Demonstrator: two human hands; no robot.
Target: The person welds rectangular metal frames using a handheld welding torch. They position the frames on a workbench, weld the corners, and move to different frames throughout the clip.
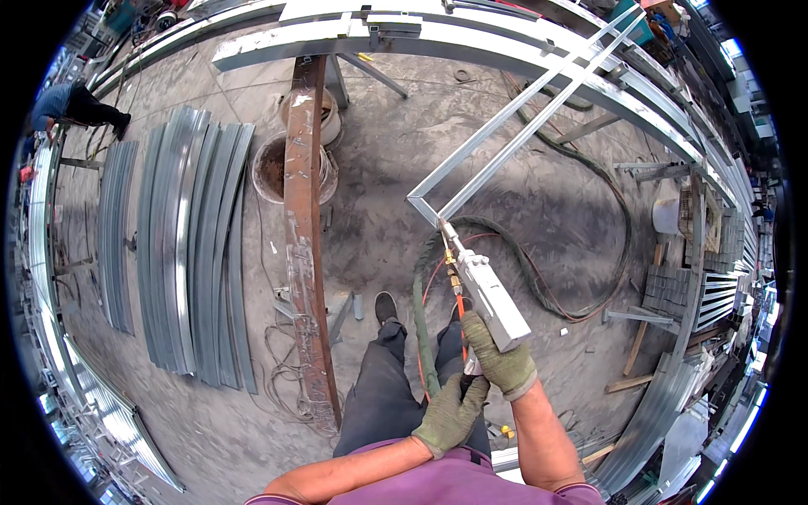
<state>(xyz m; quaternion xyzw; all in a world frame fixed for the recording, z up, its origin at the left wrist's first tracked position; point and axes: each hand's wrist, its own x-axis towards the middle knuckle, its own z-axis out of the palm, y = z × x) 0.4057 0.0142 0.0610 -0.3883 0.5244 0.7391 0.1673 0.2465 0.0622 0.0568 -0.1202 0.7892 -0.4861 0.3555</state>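
The left hand (453,414) and right hand (502,358) are curled around the welding gun (497,307); the steel frame (488,168) stretches lengthwise toward one o'clock, right hand nearer.

Bright, even light fills the scene, with white glare along the far metal beam (471,35) and a shiny streak on the metal strips (181,236) at left. The middle is crisp, while toward the blue-fringed, black rim straight edges bow and details blur.

Tool (495,303) white; frame (505,153) silvery; gloves (503,362) olive green; thick hose (419,307) dark green; beam (305,202) rusty brown; shirt (412,481) purple
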